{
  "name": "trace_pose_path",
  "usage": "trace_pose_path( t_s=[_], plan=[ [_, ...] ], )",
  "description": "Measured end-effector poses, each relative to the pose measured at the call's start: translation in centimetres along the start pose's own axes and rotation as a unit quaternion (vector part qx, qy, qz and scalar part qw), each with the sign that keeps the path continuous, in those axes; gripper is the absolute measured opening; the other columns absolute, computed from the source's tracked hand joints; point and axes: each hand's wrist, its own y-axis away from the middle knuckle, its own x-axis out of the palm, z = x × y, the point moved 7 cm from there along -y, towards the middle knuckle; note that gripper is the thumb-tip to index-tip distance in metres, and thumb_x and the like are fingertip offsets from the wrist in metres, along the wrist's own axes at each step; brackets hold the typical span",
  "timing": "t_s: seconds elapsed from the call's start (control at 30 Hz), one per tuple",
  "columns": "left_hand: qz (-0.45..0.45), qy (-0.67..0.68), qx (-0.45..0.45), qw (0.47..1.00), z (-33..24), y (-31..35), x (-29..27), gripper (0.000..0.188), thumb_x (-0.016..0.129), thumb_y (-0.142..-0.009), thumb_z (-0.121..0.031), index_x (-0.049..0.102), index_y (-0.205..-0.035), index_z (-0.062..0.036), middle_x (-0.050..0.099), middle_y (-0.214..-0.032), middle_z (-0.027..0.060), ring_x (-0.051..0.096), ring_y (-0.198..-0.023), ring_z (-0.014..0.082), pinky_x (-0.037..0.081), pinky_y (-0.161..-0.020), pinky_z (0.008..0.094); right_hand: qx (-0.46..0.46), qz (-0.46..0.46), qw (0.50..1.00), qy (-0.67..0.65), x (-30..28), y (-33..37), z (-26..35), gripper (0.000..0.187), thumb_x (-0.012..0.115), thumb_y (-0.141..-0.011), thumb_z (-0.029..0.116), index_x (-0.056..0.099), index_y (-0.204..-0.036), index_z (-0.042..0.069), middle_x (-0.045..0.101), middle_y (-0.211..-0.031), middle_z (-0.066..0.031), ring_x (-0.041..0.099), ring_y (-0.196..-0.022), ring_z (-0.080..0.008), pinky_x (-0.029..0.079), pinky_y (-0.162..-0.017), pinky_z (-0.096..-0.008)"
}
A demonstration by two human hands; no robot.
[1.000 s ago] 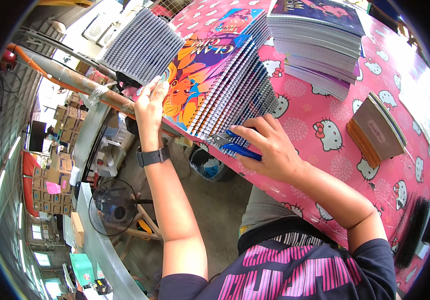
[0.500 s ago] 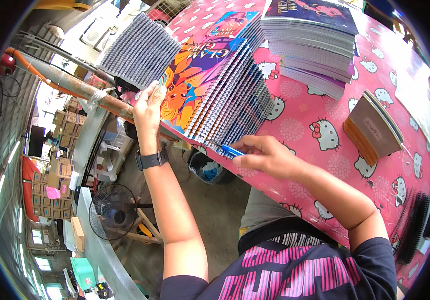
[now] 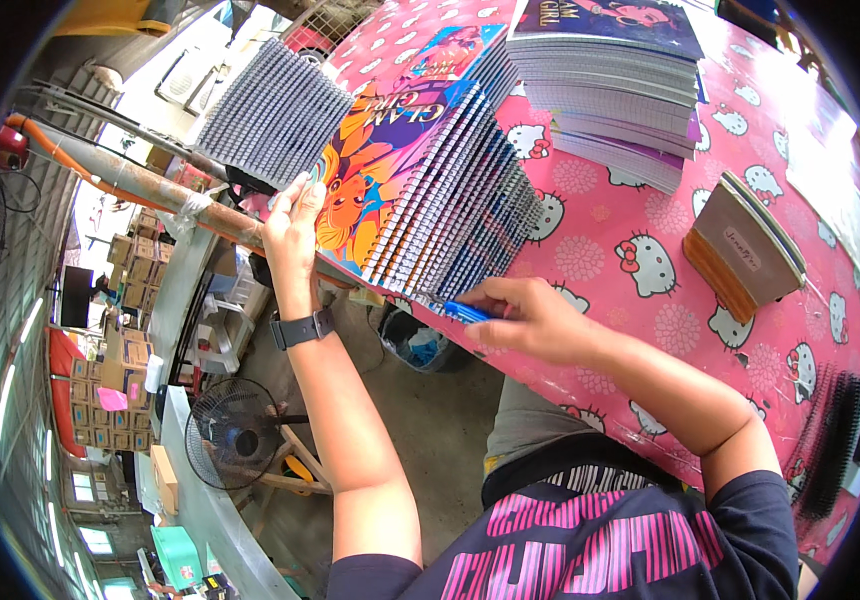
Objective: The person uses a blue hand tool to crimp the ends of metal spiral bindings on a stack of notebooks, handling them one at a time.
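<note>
A slanting stack of spiral-bound notebooks [image 3: 405, 165] lies at the table's near left edge, its top cover orange, blue and purple. My left hand [image 3: 295, 225], with a dark watch on the wrist, grips the top notebook at its left edge; the fingertips are partly hidden. Blue-handled pliers [image 3: 465, 312] are closed in my right hand [image 3: 525, 318]. Their thin metal tip reaches the near end of the coil bindings [image 3: 420, 275]; the exact contact is too small to make out.
A tall pile of unbound books [image 3: 610, 95] stands at the back. Farther right is a wood-based holder [image 3: 745, 250]; black coils [image 3: 830, 440] lie at the right edge. More coil-bound notebooks [image 3: 275, 115] stand at the far left. Below are a bin [image 3: 420, 340] and a fan [image 3: 235, 435].
The view has shifted slightly. The pliers have turned a little in my right hand, with the tip still at the coil ends. My left hand keeps its hold on the notebook's edge.
</note>
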Motion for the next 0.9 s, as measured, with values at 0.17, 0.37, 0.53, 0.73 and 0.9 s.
trace_pose_path(
  t_s=[0.17, 0.37, 0.53, 0.73, 0.9],
  plan=[
    [0.006, -0.007, 0.006, 1.000, 0.7, -0.4, -0.6, 0.046, 0.066, -0.082, -0.023, 0.053, -0.115, 0.0077, 0.057, -0.111, 0.0142, 0.055, -0.098, 0.0167, 0.042, -0.087, 0.0269, -0.223, -0.154, 0.896, 0.351, -0.3, 1.3, 2.9, 0.052, 0.072, -0.065, 0.023, 0.054, -0.112, 0.011, 0.050, -0.096, -0.0081, 0.045, -0.089, -0.0261, 0.039, -0.078, -0.0372],
    [-0.004, -0.006, 0.002, 1.000, 0.4, -0.2, -0.3, 0.044, 0.064, -0.083, -0.021, 0.053, -0.115, 0.0069, 0.058, -0.109, 0.0130, 0.056, -0.096, 0.0155, 0.043, -0.086, 0.0260, -0.267, -0.181, 0.867, 0.379, -0.6, 1.3, 3.1, 0.048, 0.072, -0.065, 0.025, 0.056, -0.108, 0.009, 0.051, -0.094, -0.0078, 0.047, -0.086, -0.0246, 0.040, -0.074, -0.0370],
    [0.004, 0.008, -0.002, 1.000, 0.3, -0.1, -0.1, 0.046, 0.066, -0.082, -0.023, 0.054, -0.115, 0.0074, 0.059, -0.108, 0.0142, 0.057, -0.096, 0.0174, 0.043, -0.086, 0.0268, -0.049, -0.040, 0.998, 0.003, -0.4, -0.2, -1.6, 0.029, 0.066, -0.075, 0.020, 0.061, -0.097, 0.003, 0.060, -0.088, -0.0085, 0.054, -0.079, -0.0160, 0.044, -0.068, -0.0307],
    [-0.006, -0.007, 0.002, 1.000, 0.3, -0.1, -0.3, 0.047, 0.066, -0.082, -0.024, 0.053, -0.115, 0.0070, 0.060, -0.107, 0.0139, 0.057, -0.094, 0.0169, 0.043, -0.085, 0.0265, -0.065, -0.059, 0.992, 0.096, -0.3, 0.1, -0.4, 0.028, 0.064, -0.076, 0.020, 0.060, -0.099, 0.004, 0.058, -0.084, -0.0070, 0.054, -0.079, -0.0196, 0.045, -0.070, -0.0314],
    [0.002, 0.030, -0.016, 0.999, 0.2, 0.0, 0.0, 0.047, 0.066, -0.082, -0.022, 0.053, -0.115, 0.0074, 0.059, -0.108, 0.0138, 0.056, -0.095, 0.0164, 0.043, -0.085, 0.0263, -0.252, -0.167, 0.887, 0.350, -0.8, 1.3, 1.7, 0.045, 0.070, -0.065, 0.020, 0.058, -0.107, 0.010, 0.051, -0.087, -0.0081, 0.047, -0.083, -0.0269, 0.043, -0.075, -0.0370]
  ],
)
